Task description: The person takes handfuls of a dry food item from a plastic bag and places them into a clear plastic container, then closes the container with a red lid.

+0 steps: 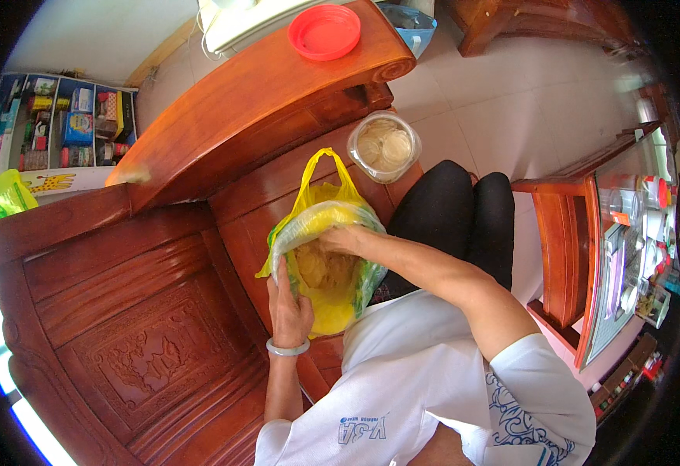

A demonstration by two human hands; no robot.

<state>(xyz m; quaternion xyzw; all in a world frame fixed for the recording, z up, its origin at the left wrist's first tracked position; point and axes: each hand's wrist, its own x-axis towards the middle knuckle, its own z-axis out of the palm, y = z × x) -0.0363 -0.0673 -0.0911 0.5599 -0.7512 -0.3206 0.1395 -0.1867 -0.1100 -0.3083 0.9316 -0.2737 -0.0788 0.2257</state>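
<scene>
A yellow plastic bag (pixel 331 314) stands on the wooden seat beside my lap, its mouth spread wide. Thin, round, pale brown slices (pixel 316 268) lie inside it. My left hand (pixel 290 309) grips the bag's near left rim. My right hand (pixel 343 240) reaches into the bag over the slices; its fingertips are hidden, so whether it holds any cannot be told. Beyond the bag, near my knees, a clear plastic jar (pixel 384 147) without a lid holds similar round slices. A red round lid (pixel 324 32) rests on the wooden armrest.
The carved wooden backrest (pixel 153 355) is at the left, with the armrest (pixel 217 128) beyond the bag. A shelf of packages (pixel 78 122) stands at upper left. A blue bin (pixel 413 29) is behind the armrest. At right, a glass-topped table (pixel 599 332) bears jars and dishes.
</scene>
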